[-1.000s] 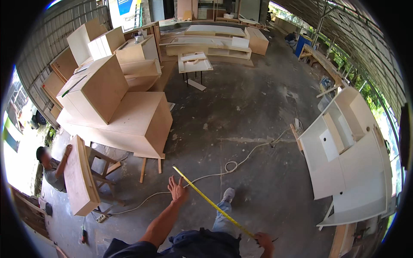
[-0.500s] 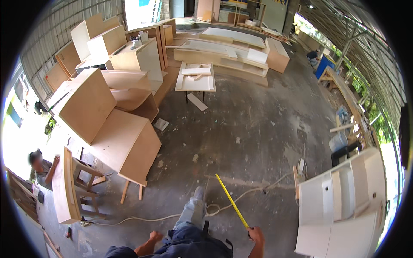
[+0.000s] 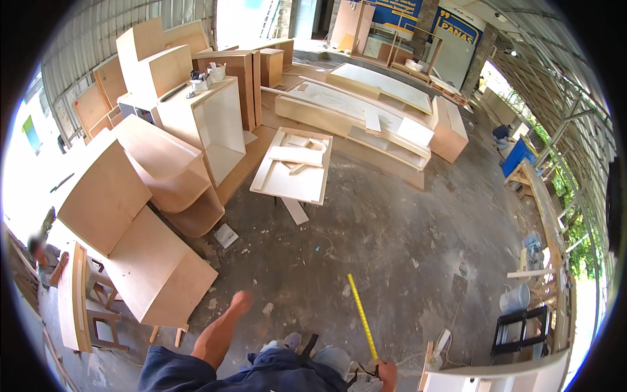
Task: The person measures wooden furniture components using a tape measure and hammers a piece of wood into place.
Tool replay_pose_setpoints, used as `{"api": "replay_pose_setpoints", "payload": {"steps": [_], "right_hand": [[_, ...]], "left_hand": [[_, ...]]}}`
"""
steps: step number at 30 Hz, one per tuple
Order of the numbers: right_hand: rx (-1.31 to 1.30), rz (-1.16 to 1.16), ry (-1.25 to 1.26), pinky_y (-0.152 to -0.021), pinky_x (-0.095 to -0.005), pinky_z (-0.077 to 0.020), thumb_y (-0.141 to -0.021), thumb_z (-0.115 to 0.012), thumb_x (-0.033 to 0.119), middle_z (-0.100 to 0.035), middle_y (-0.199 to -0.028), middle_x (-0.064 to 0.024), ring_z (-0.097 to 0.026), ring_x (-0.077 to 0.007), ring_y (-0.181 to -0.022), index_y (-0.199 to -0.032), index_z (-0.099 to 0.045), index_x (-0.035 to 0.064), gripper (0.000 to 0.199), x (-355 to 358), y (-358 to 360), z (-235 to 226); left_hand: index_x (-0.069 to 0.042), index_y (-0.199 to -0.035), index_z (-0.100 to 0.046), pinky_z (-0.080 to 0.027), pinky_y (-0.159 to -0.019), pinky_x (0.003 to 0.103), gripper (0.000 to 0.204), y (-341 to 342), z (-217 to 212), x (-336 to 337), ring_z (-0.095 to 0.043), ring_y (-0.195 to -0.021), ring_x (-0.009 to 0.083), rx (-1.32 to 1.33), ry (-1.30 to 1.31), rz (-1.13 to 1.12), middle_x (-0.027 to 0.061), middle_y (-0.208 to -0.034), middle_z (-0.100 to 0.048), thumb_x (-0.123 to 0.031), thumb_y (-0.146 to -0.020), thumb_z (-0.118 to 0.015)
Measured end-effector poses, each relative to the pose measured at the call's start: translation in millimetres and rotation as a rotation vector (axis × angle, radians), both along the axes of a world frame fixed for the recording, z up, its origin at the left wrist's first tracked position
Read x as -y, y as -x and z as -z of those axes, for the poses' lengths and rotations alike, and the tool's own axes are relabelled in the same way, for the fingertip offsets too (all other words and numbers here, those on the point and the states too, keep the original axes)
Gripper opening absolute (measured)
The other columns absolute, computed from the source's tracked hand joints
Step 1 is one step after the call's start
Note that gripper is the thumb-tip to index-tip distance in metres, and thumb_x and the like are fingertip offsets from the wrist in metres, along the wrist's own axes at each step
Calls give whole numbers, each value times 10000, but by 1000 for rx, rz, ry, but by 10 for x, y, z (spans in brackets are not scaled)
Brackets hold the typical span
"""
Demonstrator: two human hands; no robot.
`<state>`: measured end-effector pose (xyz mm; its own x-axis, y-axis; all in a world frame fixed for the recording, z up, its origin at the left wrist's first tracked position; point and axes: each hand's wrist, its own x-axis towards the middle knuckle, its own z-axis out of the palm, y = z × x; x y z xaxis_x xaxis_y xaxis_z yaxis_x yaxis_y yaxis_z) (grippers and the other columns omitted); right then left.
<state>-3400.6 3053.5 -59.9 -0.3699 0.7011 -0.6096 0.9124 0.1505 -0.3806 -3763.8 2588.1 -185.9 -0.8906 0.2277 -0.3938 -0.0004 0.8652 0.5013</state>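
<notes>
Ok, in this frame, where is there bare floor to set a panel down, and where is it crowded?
The widest bare patch is the grey concrete floor between the low pale plywood tray table and the extended yellow tape measure held by the right hand. The left is crowded with tan plywood cabinets; the far end holds long pale panels.

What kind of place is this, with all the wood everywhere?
Most likely a carpentry workshop where furniture is built. Unfinished plywood cabinets stand about the concrete floor, flat panels lie stacked, and the right hand holds a yellow tape measure.
</notes>
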Motion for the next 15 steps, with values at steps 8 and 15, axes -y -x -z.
{"api": "replay_pose_setpoints", "payload": {"steps": [8,15], "right_hand": [[-176,68,15,-483,-361,-524,-862,-627,321,-628,-613,-147,-669,-243,-505,-874,-685,-71,396,-1517,1880,194],[-136,-211,-110,-511,-356,-528,-871,-654,348,-634,-619,-128,-674,-250,-527,-895,-691,-50,400,-3058,4145,228]], "left_hand": [[-28,-1011,-677,-527,-751,369,240,2359,-1095,-2839,-702,-895,298,-80,-647,-39,191,-910,-706,-205,-850,-665],[-72,-913,-697,-530,-793,466,276,2824,838,-2777,-659,-942,364,-71,-93,172,169,-986,-684,-307,-835,-576]]}}
